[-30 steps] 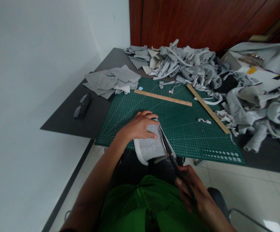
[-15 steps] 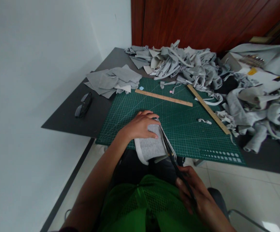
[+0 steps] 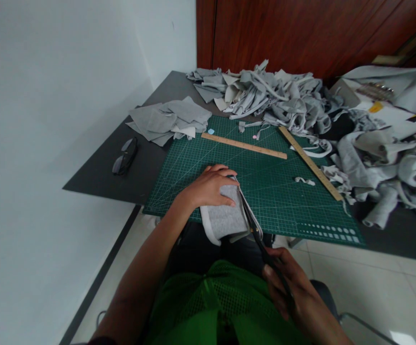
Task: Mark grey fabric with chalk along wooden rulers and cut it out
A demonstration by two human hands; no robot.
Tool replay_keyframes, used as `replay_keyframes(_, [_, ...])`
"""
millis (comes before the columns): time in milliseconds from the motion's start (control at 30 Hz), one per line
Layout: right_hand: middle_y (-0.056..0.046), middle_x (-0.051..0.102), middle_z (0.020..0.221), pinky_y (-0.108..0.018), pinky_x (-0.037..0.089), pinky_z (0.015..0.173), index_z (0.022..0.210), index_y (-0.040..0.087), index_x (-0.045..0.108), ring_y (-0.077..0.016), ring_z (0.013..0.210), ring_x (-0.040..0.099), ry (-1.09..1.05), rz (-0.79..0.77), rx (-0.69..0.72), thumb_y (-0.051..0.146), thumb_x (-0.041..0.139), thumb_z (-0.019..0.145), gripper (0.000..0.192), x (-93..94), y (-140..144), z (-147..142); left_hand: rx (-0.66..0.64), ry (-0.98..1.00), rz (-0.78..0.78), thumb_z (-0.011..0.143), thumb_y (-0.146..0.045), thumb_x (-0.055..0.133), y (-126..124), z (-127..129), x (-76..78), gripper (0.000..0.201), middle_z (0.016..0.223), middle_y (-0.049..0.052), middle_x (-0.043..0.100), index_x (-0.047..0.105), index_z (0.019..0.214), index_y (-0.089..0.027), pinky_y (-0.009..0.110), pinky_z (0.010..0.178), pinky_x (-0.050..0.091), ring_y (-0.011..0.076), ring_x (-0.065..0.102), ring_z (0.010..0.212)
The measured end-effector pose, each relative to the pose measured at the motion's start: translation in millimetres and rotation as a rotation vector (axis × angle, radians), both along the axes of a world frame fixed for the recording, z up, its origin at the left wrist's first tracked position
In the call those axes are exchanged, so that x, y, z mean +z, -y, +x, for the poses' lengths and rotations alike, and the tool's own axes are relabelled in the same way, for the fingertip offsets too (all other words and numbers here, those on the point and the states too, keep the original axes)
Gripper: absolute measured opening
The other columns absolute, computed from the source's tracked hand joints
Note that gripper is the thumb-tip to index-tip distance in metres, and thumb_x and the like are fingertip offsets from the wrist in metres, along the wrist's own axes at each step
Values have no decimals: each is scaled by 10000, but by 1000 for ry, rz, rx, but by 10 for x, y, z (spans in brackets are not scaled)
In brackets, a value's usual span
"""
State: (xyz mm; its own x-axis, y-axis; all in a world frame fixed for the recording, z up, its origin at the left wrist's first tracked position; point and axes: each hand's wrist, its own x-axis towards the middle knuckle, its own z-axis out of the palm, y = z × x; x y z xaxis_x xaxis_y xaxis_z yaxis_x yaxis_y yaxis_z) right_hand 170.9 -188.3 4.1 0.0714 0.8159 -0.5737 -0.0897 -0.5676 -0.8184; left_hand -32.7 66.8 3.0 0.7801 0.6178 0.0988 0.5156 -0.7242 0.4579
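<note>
Dark counter point(image 3: 96, 179) and green mat point(image 3: 283, 191) look as they did a second ago: my left hand point(image 3: 208, 188) still pins the grey cloth point(image 3: 225, 218) at the near edge, my right hand's point(image 3: 294, 297) grip closed on scissors point(image 3: 256, 230) barely advanced along its right side.

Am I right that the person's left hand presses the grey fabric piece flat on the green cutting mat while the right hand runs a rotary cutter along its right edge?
Not quite: the head view shows the right hand working scissors, not a rotary cutter, along that edge. The rest holds: the left hand presses the grey fabric piece flat on the green cutting mat.
</note>
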Motion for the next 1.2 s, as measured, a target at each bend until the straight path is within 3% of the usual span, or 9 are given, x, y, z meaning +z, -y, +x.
replay_keyframes(867, [123,451,593,-191,244,378,1281,259,434,-61,403,285,-15,20,68,621,675,920,565,-89,24,106,-4,8,2,762,-513,881,-18,-1,-14,553,1510,33,597,739,1256,-311,483,1177,324,313,419,1456])
replay_keyframes(1200, [107,451,634,-160,253,362,1133,282,510,-53,406,319,-93,-17,-44,637,748,822,529,3,-68,165,-15,19,1,775,-528,861,-14,-8,-15,551,1511,26,594,729,1271,-326,486,1177,320,308,416,1458])
